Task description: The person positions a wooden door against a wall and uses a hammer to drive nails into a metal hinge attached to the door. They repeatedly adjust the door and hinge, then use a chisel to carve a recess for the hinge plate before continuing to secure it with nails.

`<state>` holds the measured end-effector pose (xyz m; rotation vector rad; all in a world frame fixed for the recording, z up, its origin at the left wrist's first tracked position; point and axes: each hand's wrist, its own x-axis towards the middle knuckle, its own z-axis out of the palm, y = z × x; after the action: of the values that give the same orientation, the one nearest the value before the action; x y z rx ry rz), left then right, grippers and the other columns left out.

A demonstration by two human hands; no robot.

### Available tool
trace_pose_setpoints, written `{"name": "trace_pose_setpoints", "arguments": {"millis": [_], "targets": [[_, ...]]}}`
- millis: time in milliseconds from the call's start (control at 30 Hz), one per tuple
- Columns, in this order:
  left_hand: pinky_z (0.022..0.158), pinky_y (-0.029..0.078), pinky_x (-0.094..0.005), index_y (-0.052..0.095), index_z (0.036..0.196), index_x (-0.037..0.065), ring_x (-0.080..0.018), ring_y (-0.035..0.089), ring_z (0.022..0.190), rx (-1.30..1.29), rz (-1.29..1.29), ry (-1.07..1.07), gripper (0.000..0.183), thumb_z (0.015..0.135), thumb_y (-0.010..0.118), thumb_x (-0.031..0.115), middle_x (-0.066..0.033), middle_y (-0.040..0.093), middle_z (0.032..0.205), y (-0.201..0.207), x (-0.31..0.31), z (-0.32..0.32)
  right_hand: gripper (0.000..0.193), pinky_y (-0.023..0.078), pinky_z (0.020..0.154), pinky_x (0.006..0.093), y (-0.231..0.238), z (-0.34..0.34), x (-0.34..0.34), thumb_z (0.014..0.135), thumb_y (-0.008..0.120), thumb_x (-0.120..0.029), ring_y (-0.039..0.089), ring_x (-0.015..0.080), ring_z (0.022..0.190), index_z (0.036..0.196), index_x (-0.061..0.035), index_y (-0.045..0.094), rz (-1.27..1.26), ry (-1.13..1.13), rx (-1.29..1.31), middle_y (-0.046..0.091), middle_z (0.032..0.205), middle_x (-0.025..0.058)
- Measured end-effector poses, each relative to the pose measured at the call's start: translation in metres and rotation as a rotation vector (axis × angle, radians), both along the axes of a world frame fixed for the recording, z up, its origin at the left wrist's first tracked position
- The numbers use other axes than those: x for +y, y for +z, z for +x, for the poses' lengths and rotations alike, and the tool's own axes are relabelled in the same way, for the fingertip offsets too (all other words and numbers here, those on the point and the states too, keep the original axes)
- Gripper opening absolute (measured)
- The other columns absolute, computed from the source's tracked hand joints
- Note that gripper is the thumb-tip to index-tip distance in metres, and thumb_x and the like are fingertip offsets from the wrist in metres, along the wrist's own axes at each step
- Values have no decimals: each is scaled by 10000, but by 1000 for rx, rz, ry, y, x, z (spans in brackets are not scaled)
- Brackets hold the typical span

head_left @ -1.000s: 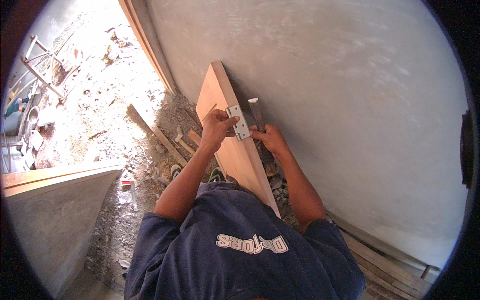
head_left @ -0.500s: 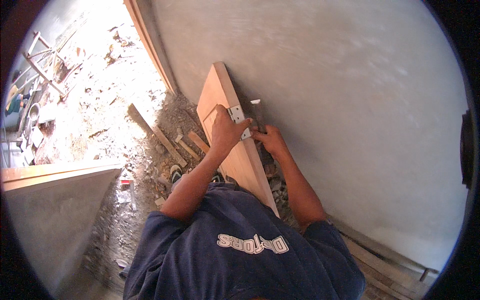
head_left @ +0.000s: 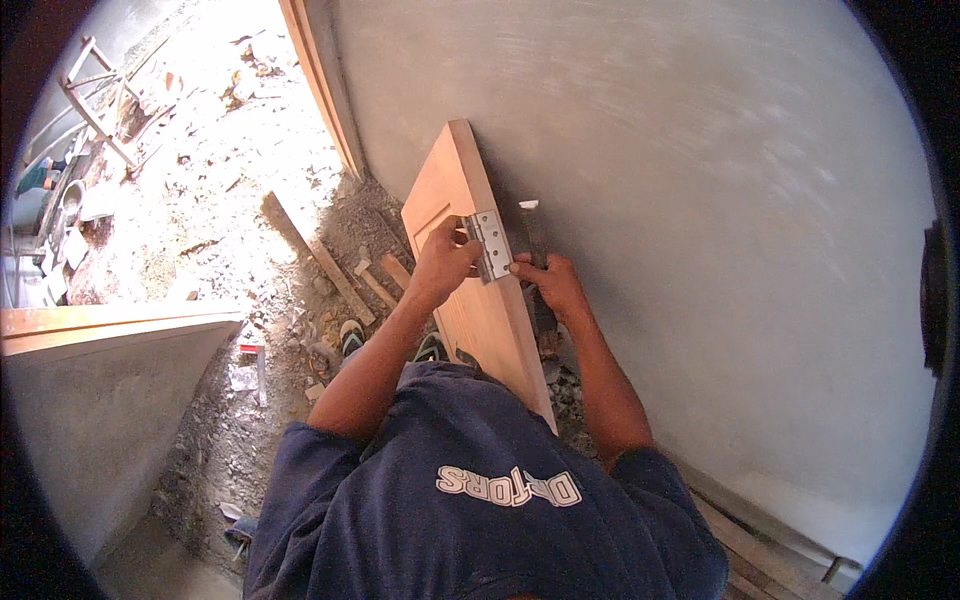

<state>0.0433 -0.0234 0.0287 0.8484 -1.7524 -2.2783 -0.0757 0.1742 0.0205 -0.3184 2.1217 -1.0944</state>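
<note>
Showing silver and perforated: a rectangular hinge (head_left: 493, 245)

Pale orange-tan all along the wooden panel (head_left: 495, 310), and right on its edge, a flash of silver: the hinge (head_left: 500, 243), dotted with dark round holes! Just right of the panel, a dark tool (head_left: 536, 238) tipped in bright white. Farther right, it's grey, grey, grey on the wall (head_left: 700, 200), brushed with chalky streaks. Below the panel, deep navy on the shirt (head_left: 480, 550), white outlined lettering across it. Left of the panel, an L-shaped piece (head_left: 262, 380), pale with a red end, and beyond the panel's upper left, an orange-brown wooden frame (head_left: 325, 90).
</note>
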Motion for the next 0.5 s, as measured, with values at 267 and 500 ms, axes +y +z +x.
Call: {"name": "trace_pose_setpoints", "arguments": {"millis": [267, 500], "targets": [[687, 567, -357, 652, 1076, -68, -229, 726, 806, -123, -127, -29, 276, 878, 712, 116, -152, 731, 891, 2, -1, -3, 341, 518, 789, 329, 10, 6, -4, 834, 828, -244, 665, 157, 843, 1060, -10, 728, 9, -28, 15, 734, 933, 83], [694, 569, -412, 649, 970, -73, -314, 742, 773, -27, -341, 148, 335, 830, 768, 207, -230, 729, 849, -38, 11, -17, 346, 510, 774, 327, -12, 1, 0, 838, 825, -273, 656, 157, 827, 1049, -17, 731, -32, -21, 23, 728, 923, 60]]}}
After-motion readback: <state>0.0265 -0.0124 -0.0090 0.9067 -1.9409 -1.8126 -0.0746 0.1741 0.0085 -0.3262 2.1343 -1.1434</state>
